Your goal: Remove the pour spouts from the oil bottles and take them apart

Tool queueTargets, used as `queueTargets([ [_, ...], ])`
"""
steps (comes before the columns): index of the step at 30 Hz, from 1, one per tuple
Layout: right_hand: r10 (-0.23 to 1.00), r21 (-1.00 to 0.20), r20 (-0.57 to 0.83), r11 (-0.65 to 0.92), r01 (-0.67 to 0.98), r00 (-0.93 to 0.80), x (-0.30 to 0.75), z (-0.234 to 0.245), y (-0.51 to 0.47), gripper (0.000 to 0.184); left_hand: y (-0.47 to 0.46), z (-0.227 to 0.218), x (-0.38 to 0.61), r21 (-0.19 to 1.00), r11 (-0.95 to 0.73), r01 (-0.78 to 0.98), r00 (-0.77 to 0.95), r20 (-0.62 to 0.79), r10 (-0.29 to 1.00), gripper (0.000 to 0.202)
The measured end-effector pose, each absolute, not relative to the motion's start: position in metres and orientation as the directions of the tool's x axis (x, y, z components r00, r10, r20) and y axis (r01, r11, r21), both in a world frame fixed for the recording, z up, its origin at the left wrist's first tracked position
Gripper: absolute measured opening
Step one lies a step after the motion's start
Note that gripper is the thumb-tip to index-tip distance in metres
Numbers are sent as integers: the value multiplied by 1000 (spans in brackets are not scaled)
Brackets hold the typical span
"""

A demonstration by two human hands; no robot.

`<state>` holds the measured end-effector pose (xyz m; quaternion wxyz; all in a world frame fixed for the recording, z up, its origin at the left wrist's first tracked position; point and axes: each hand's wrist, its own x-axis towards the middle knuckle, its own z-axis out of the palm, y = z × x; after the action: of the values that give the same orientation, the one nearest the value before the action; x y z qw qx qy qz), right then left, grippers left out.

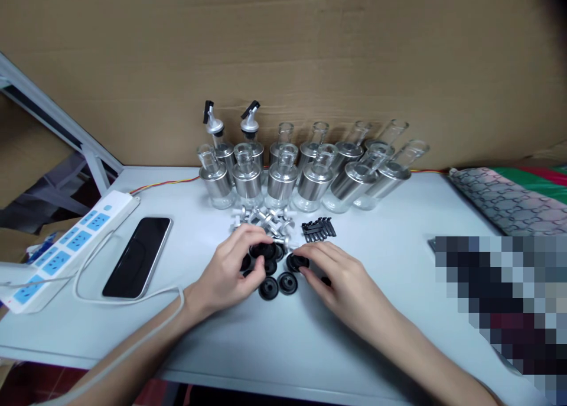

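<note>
Both hands are over a cluster of round black rubber stoppers (268, 288) on the table. My left hand (233, 267) curls its thumb and fingers around a black rubber stopper (264, 250) at the cluster's left side. On the right, my right hand (339, 273) pinches another black rubber stopper (295, 263) between thumb and fingertips. Just behind lie silver pourer spouts (266, 220) in a heap, with several small black levers (319, 229) to their right. Glass bottles with metal sleeves (282, 184) stand in rows beyond; two at the back left carry pourers (251, 119).
To the left lie a black-screened phone (138, 257) and a white power strip (73, 249) with a white cable looping over my left forearm. A cardboard panel (283, 51) rises behind the bottles. Patterned fabric (509, 199) and a blurred-out item occupy the right side.
</note>
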<state>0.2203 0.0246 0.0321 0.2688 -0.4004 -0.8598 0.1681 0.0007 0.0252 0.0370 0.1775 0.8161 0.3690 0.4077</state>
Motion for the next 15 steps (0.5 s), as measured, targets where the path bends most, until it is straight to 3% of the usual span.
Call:
queueTargets([
  [6,803,-563,281,582,587,-526,220,30,25,22,28,39,-3,519,-706,482,555,442,704,33],
  [15,790,-545,271,597,589,-550,218,25,23,24,27,41,-1,544,-688,480,632,329,701,32],
])
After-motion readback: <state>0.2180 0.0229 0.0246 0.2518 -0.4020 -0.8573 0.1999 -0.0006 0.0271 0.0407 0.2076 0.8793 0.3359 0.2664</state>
